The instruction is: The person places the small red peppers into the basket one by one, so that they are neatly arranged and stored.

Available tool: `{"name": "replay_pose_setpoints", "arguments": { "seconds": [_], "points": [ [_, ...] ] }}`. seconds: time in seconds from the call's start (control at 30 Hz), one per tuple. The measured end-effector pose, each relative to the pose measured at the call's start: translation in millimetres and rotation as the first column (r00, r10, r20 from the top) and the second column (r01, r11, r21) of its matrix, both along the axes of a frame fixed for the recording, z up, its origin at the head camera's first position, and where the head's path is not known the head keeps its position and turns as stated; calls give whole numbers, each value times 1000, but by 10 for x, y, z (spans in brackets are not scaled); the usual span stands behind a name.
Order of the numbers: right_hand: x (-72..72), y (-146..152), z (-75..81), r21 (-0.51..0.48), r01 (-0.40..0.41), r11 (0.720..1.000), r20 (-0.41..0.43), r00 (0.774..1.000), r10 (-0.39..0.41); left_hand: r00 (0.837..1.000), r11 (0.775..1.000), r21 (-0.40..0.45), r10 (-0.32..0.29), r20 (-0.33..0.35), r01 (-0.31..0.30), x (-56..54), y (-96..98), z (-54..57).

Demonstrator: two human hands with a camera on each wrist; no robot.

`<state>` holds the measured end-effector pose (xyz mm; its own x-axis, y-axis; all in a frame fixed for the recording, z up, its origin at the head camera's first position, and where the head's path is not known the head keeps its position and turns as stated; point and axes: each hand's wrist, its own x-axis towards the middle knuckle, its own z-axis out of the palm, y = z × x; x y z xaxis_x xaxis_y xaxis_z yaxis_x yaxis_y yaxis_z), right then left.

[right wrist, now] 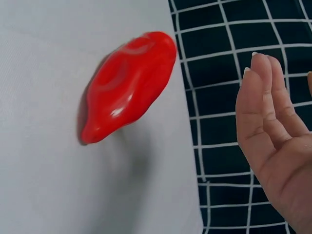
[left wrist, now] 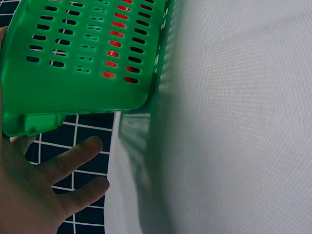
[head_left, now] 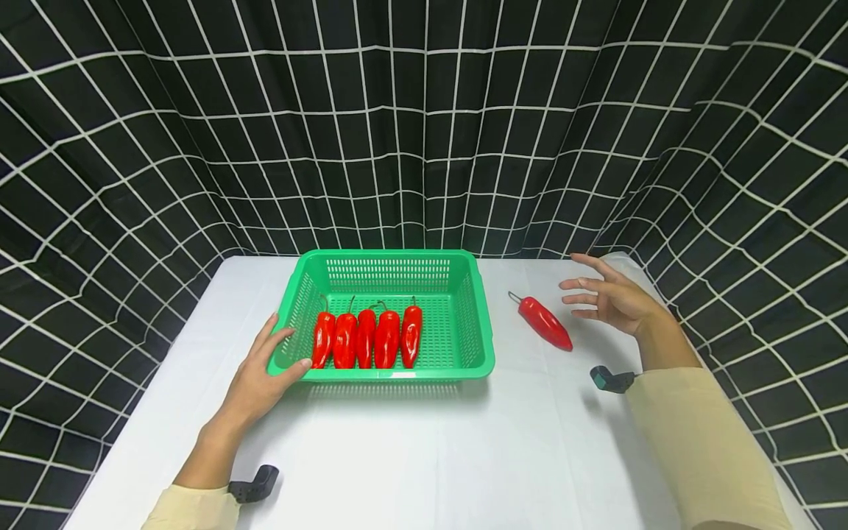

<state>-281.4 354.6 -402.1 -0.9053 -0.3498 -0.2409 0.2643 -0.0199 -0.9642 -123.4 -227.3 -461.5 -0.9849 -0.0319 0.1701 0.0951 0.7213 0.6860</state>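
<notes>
A green plastic basket (head_left: 473, 316) stands on the white table, with several red peppers (head_left: 345, 340) lying side by side in its left and middle part. My left hand (head_left: 260, 375) touches its front left corner, thumb and forefinger over the rim. In the left wrist view, two other fingers (left wrist: 80, 195) stick out straight, spread and clear of the basket wall (left wrist: 58, 87). One more red pepper (head_left: 545, 322) lies on the table right of the basket, its stem pointing to the back left. Just right of this pepper, my right hand (head_left: 612, 298) hovers with loosely bent, spread fingers, holding nothing.
A white cloth (head_left: 424, 456) covers the table. Black curtains with a white grid (head_left: 424, 132) hang behind it and along both sides. Each wrist wears a small dark camera, such as the right one (head_left: 611, 380).
</notes>
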Motion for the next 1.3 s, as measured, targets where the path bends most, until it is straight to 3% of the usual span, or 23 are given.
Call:
{"name": "replay_pose_setpoints", "arguments": {
  "seconds": [0.17, 0.43, 0.93, 1.3],
  "points": [
    [-39, 37, -95, 25, 21, 999, 19, 1000, -22, 1000, 1000, 4, 1, 9, -1, 1, 0, 4],
    [-97, 37, -251, 185, 57, 981, 25, 998, -63, 1000, 1000, 2, 2, 13, -2, -7, -4, 4],
    [-142, -84, -481, 414, -29, 910, 78, 997, -4, 1000, 1000, -2, 1, 15, -1, -3, -7, -3],
    [-130, -239, -545, 483, -80, 872, 119, 993, 25, 1000, 1000, -2, 1, 15, -1, -15, -18, -18]
  ]
}}
